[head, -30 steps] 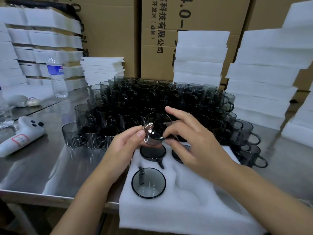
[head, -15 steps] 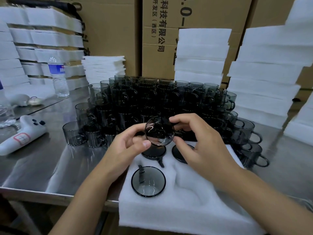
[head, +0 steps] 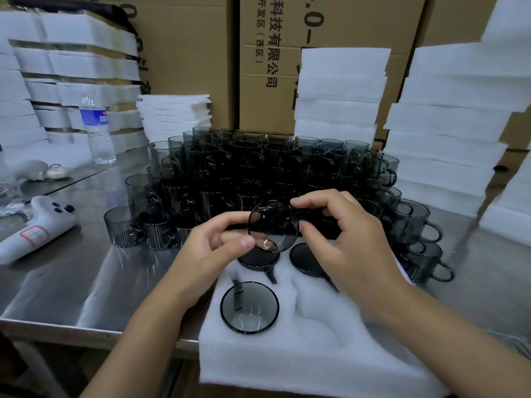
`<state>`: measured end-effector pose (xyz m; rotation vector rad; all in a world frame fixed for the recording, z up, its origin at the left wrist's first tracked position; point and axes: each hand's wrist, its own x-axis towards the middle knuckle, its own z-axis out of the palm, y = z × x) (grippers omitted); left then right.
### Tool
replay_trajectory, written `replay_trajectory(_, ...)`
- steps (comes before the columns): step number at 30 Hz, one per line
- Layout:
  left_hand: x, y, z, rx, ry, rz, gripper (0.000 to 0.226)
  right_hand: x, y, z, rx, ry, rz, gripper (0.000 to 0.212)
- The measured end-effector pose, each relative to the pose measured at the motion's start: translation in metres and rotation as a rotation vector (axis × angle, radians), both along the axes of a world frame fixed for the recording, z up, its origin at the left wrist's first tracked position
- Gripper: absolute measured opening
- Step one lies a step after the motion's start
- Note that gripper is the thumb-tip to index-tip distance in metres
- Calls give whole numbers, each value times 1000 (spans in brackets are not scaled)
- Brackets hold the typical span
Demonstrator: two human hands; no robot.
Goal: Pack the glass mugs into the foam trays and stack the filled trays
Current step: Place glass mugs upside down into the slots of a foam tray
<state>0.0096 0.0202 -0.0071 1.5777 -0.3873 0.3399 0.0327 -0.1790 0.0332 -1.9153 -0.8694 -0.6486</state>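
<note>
Both hands (head: 287, 245) hold a round smoky glass mug (head: 272, 226) above ridged white foam tray (head: 316, 354).

The mug (head: 273, 229) I held was smoky grey glass, glossy and smooth. The tray (head: 316, 354) beneath was matt white foam, the counter (head: 71, 282) reflective brushed steel, the boxes (head: 186, 67) at upper centre matt cardboard.
</note>
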Motion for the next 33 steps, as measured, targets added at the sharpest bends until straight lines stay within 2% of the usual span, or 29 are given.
replay_trajectory(4, -1, -2, 1, -23, -16, -33, 56, 0, 1, 2, 65, -88, -32, 23)
replay_trajectory(10, -3, -3, 3, -20, -23, -52, 54, -1, 2, 1, 43, 33, 14, 14)
replay_trajectory(14, -2, -2, 2, -25, 0, -57, 54, -5, 4, 2, 99, 81, 94, 12)
replay_trajectory(18, 0, 0, 0, -18, 26, -61, 55, -4, 4, 5, 95, 178, 123, 22)
replay_trajectory(23, 0, 0, 0, 36, 11, -29, 54, -2, -5, 19, 126, 221, 34, 27)
replay_trajectory(28, -3, -3, 1, 58, -17, -5, 44, -10, -27, 31, -65, 374, 127, 22)
replay_trajectory(30, -3, -3, 2, 66, -22, -1, 38, -15, -34, 31, -150, 392, 178, 21)
replay_trajectory(33, -2, -2, 0, 79, -23, -5, 26, -23, -41, 33, -168, 391, 251, 16)
